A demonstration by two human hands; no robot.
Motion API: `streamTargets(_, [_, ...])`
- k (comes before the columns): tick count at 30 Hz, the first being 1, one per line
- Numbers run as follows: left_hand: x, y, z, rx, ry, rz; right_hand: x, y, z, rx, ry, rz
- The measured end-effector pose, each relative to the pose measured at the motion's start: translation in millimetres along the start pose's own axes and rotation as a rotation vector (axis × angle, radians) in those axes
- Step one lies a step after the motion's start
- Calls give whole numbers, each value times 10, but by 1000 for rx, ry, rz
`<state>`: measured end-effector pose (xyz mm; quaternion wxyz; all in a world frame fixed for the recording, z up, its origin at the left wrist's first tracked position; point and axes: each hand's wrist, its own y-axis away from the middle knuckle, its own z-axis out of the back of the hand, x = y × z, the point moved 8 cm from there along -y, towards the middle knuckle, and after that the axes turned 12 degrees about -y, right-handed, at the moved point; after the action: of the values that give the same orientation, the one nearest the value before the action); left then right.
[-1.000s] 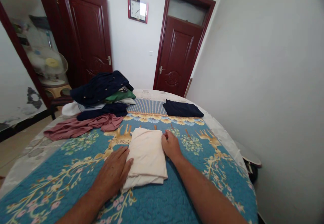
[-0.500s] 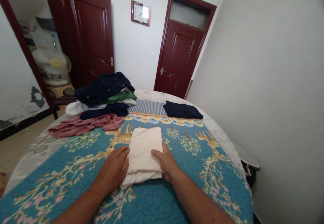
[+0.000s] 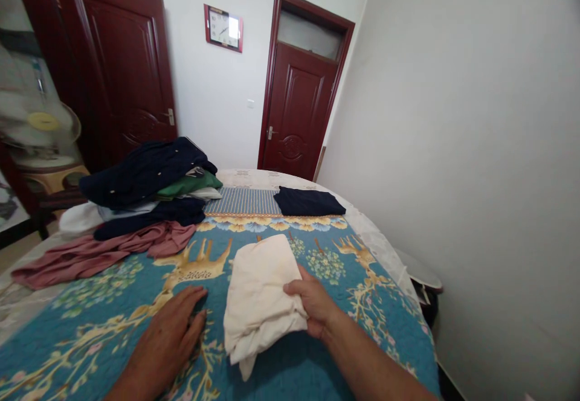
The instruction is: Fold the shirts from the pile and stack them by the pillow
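My right hand [image 3: 313, 306] grips the near right edge of a folded cream cloth [image 3: 258, 289] and holds it lifted off the bed, its near corner hanging down. My left hand [image 3: 168, 339] rests flat on the blue patterned quilt [image 3: 109, 322] to the left of the cloth, fingers stretched out, holding nothing. A folded dark navy garment [image 3: 308, 202] lies farther back on the bed, to the right of centre.
A heap of clothes [image 3: 149, 183], navy, green and white, sits at the back left with a dusty-pink garment [image 3: 95, 253] spread in front of it. A white wall runs close along the bed's right side. Two dark red doors and a wall clock [image 3: 223, 28] stand beyond the bed.
My right hand slid from the cloth's far right edge to its near edge, closed on it and lifted it. My left hand came off the cloth onto the quilt. The view swung rightward.
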<state>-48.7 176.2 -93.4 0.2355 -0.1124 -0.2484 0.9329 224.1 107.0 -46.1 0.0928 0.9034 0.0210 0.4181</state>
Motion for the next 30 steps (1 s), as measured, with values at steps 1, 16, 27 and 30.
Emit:
streamTargets(1, [0, -4, 12, -13, 1, -4, 81, 44, 59, 3, 13, -3])
streamTargets(16, [-14, -66, 15, -66, -5, -89, 324, 472, 1023, -115, -179, 241])
streamTargets(27, [-49, -77, 21, -29, -17, -111, -10, 649, 728, -162, -263, 328])
streamTargets(30, [-46, -79, 20, -14, -23, -100, -134, 591, 775, -244, -381, 284])
